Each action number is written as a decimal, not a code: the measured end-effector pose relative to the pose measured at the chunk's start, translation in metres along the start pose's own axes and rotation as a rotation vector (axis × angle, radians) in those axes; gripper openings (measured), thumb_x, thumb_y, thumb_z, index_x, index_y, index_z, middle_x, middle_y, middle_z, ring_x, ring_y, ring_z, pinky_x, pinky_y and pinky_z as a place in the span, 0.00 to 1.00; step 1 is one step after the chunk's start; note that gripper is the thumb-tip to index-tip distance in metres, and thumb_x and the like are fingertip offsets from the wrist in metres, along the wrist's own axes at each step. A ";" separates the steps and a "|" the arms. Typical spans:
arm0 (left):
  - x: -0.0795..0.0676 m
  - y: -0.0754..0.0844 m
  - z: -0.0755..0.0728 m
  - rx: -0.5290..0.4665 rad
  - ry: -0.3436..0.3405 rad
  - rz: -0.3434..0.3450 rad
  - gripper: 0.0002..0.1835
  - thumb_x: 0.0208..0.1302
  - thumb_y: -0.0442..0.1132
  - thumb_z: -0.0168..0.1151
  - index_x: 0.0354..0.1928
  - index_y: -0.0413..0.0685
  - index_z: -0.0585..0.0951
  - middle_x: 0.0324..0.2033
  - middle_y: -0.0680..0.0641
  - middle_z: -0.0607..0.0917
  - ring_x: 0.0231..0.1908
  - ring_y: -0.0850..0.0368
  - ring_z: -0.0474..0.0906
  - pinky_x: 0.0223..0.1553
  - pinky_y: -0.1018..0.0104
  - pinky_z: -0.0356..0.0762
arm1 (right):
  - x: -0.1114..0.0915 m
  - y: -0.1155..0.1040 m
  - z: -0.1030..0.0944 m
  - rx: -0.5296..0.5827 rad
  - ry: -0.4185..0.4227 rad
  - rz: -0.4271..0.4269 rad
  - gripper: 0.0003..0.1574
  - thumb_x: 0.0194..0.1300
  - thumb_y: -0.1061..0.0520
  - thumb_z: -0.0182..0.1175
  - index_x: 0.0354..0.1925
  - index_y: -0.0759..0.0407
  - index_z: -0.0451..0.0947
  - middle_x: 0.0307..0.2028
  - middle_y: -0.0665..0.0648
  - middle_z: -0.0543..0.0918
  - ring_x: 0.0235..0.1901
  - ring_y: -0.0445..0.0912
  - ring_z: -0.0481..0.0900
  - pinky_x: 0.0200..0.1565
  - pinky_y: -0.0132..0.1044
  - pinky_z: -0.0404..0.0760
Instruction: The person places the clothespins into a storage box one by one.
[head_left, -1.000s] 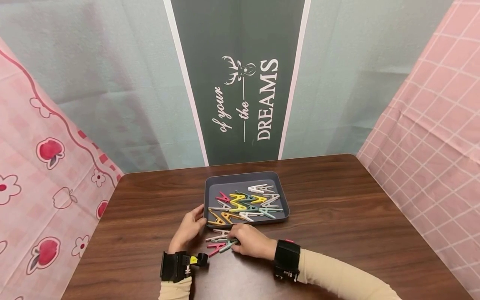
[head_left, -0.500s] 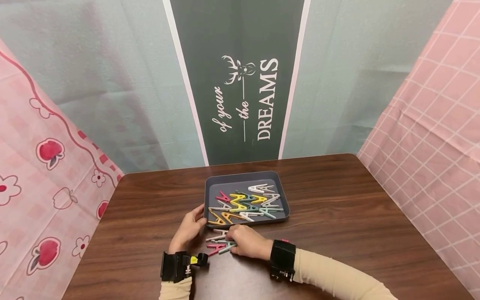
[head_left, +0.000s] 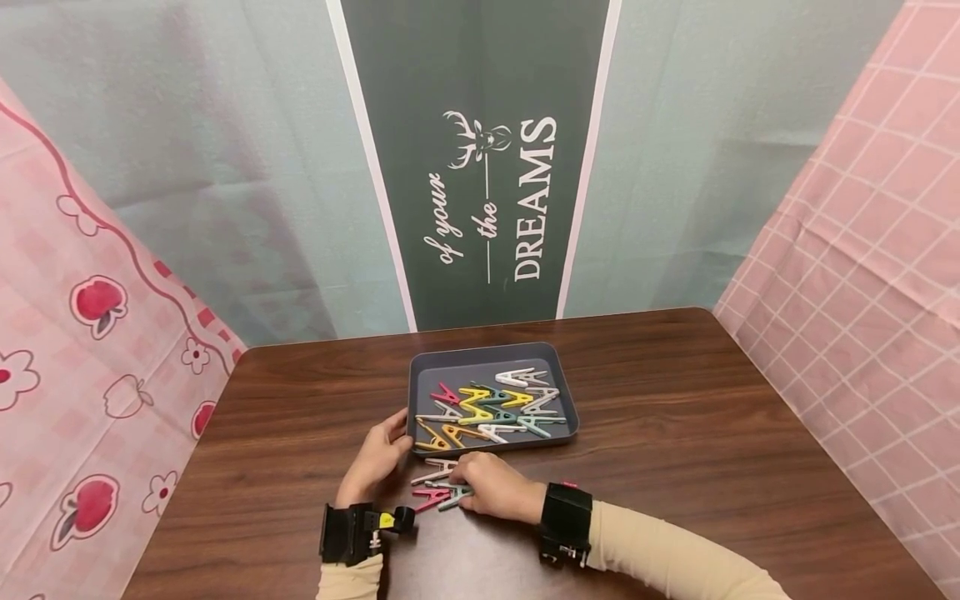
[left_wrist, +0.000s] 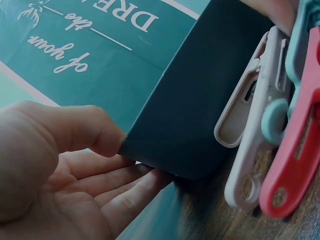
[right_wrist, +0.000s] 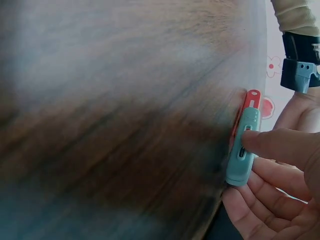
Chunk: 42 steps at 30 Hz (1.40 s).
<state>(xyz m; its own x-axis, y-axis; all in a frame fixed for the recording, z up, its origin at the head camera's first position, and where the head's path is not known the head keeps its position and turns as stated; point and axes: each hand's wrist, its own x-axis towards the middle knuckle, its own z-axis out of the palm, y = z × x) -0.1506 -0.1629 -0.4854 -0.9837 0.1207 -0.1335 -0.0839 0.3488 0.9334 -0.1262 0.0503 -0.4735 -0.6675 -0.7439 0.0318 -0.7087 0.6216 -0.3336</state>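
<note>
My left hand (head_left: 377, 454) holds the grey tray (head_left: 465, 371) by its near left corner. In the left wrist view its thumb lies at the tray wall (left_wrist: 170, 130), fingers around the lower corner. On the table before the tray, my right hand (head_left: 498, 485) pinches a teal clothespin (right_wrist: 244, 147), the thumb on its side. A red clothespin (head_left: 431, 498) lies just left of it, and a pale pinkish clothespin (head_left: 432, 470) sits nearer the tray. Another greenish piece shows between them, partly covered. The right fingertips are partly hidden in the head view.
Inside the tray lie several clothespins: yellow ones (head_left: 476, 412), orange ones (head_left: 459, 433), white ones (head_left: 498, 432), a red one (head_left: 445, 393) and green ones. Brown wooden table (head_left: 675, 417) surrounds the tray, with patterned cloths hanging behind and at both sides.
My right hand has shifted slightly left and toward me, with the teal clothespin moving a little the same way beside the red one. The left hand and the tray have stayed put.
</note>
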 end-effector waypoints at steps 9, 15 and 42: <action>0.000 -0.001 -0.001 0.001 -0.005 0.005 0.30 0.64 0.23 0.47 0.69 0.27 0.60 0.63 0.26 0.71 0.62 0.34 0.72 0.59 0.51 0.78 | -0.007 -0.003 -0.013 0.014 0.005 -0.014 0.14 0.52 0.57 0.70 0.40 0.56 0.85 0.36 0.49 0.85 0.39 0.39 0.82 0.43 0.26 0.81; 0.001 0.001 0.000 -0.011 0.005 -0.015 0.30 0.64 0.24 0.47 0.69 0.29 0.61 0.63 0.27 0.72 0.63 0.35 0.72 0.60 0.52 0.77 | -0.011 -0.002 -0.023 0.037 0.034 -0.025 0.15 0.52 0.58 0.69 0.41 0.57 0.85 0.37 0.50 0.85 0.40 0.40 0.82 0.45 0.27 0.81; -0.001 0.001 0.000 -0.021 -0.008 -0.040 0.30 0.64 0.24 0.48 0.70 0.29 0.60 0.63 0.27 0.72 0.63 0.37 0.72 0.62 0.49 0.75 | -0.016 0.014 -0.052 0.074 0.049 -0.069 0.14 0.55 0.57 0.68 0.42 0.56 0.84 0.38 0.49 0.85 0.40 0.37 0.80 0.46 0.28 0.81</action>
<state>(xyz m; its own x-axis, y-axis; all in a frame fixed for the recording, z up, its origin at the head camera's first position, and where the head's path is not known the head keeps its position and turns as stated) -0.1500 -0.1620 -0.4841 -0.9781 0.1147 -0.1738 -0.1268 0.3339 0.9340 -0.1372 0.0834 -0.4294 -0.6297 -0.7701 0.1025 -0.7356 0.5486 -0.3974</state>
